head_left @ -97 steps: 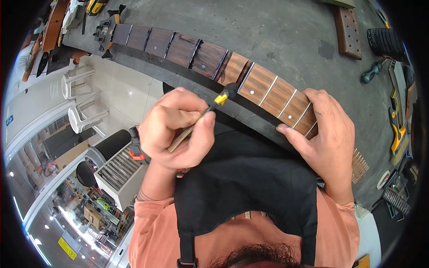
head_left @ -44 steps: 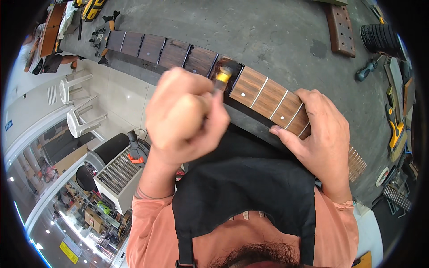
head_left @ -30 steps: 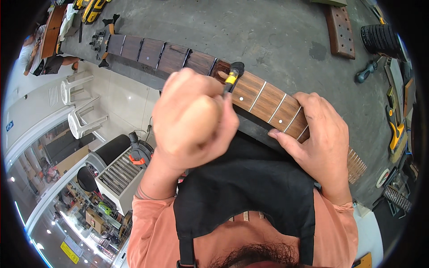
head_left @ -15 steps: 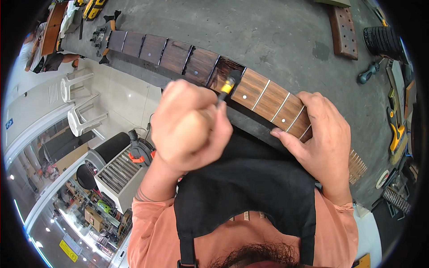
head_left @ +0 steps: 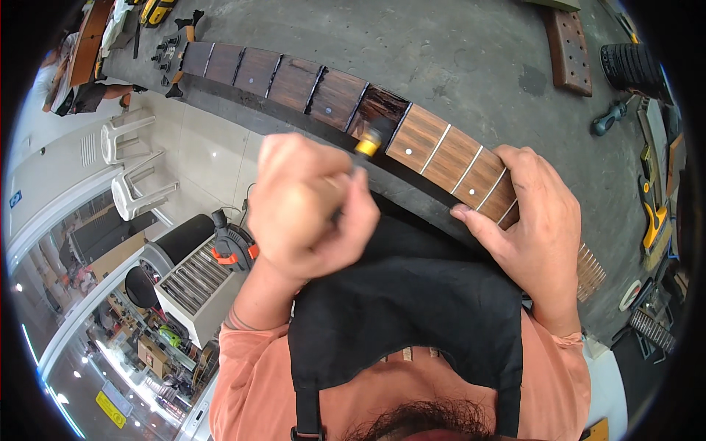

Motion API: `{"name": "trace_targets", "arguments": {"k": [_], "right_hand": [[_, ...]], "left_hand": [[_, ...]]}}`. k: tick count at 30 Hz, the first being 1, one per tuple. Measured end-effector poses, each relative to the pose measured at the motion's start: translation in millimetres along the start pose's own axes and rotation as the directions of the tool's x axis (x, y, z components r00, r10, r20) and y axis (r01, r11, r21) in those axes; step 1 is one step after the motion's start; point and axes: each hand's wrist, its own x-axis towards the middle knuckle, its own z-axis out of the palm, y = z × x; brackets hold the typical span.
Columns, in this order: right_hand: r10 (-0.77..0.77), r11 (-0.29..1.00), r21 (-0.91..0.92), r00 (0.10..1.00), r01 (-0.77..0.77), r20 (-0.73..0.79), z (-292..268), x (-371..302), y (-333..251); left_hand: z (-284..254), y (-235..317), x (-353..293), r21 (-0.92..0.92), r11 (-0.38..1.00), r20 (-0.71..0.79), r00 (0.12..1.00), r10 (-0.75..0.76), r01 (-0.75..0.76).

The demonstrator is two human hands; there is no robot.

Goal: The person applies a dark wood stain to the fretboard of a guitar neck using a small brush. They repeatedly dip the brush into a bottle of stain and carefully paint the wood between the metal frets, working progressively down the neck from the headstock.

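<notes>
A guitar neck (head_left: 294, 82) lies across the grey bench, its headstock at the far left. Its fretboard is dark from the headstock side to about the middle, with a wet, glossy patch (head_left: 382, 104) beside the bare brown wood (head_left: 423, 140). My left hand (head_left: 305, 209) is closed in a fist round a small brush (head_left: 369, 141) with a yellow band and dark, blurred bristles. The bristles are over the near edge of the glossy patch. My right hand (head_left: 533, 202) grips the bare end of the neck, thumb on the near edge and fingers over the far side.
A brown block with holes (head_left: 568, 55) and a screwdriver (head_left: 610, 121) lie at the right, with a yellow-handled tool (head_left: 651, 217) nearer. At the lower left stand a grey-white box with a slatted top (head_left: 195, 283) and white plastic stools (head_left: 136, 187). Another person's leg (head_left: 110, 97) shows far left.
My left hand has drawn the brush toward me, from the glossy patch to its near edge. The neck and my right hand appear slightly farther right in the picture.
</notes>
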Motion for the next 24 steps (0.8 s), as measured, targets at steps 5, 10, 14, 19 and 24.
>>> {"name": "trace_targets", "arguments": {"k": [5,10,14,19,24], "right_hand": [[-0.033,0.999,0.009,0.999,0.034,-0.032,2.1,-1.0,2.8],[-0.014,1.0,0.015,1.0,0.014,-0.011,1.4,-1.4,1.7],[-0.04,0.999,-0.007,0.999,0.04,-0.026,0.8,0.5,1.8],[-0.051,0.999,-0.013,0.998,0.05,-0.037,2.1,0.3,2.4],[0.008,1.0,0.011,1.0,-0.007,-0.016,1.9,-2.3,0.4]], "left_hand": [[-3.9,5.9,-4.2,0.025,0.999,0.095,0.995,0.038,-0.041],[-2.3,-3.8,-12.1,0.035,0.998,-0.095,0.994,-0.051,0.055],[-2.1,4.6,-9.6,0.011,1.0,-0.003,1.0,0.028,-0.028],[-5.8,5.9,-13.0,0.026,0.999,0.024,0.999,0.021,-0.021],[-12.0,-2.6,-14.8,0.071,0.997,-0.002,1.0,-0.012,0.012]]}}
